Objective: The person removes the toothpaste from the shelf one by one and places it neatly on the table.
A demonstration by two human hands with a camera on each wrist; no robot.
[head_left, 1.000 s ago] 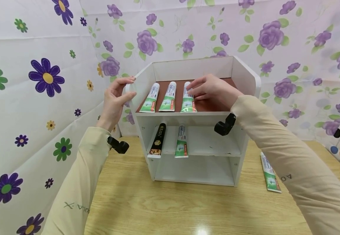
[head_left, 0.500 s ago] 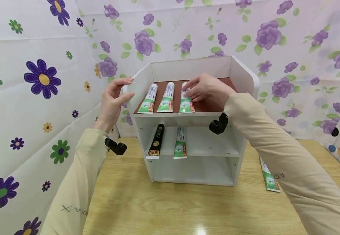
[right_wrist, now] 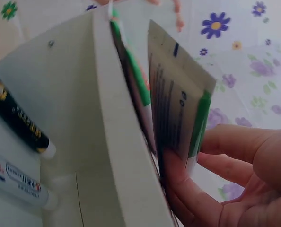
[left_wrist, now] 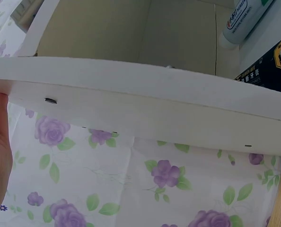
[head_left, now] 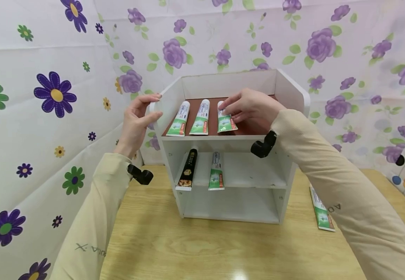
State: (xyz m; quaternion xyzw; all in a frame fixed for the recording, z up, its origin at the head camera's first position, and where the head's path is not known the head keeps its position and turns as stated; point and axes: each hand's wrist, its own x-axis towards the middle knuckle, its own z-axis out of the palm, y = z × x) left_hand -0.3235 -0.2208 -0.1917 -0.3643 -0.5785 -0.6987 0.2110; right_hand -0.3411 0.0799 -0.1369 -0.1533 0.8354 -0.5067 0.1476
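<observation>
Right hand (head_left: 253, 105): thumb and fingers pinch a green-and-white tube (head_left: 227, 123) near its cap end.
Pinched tube: above the top shelf (head_left: 213, 116), tilted, its flat end lifted off the surface.
Left hand (head_left: 135, 122): thumb and fingers spread apart, tips touching the left side of the white rack (head_left: 223, 137).
Top shelf: two similar tubes (head_left: 200, 121) lie left of the pinched one.
Middle shelf (head_left: 248, 171): a black tube (head_left: 188, 169) and a green one (head_left: 216, 171), well apart.
Table (head_left: 206, 249): another tube (head_left: 321, 210) lies right of the rack, partly behind the right sleeve (head_left: 342, 186).
</observation>
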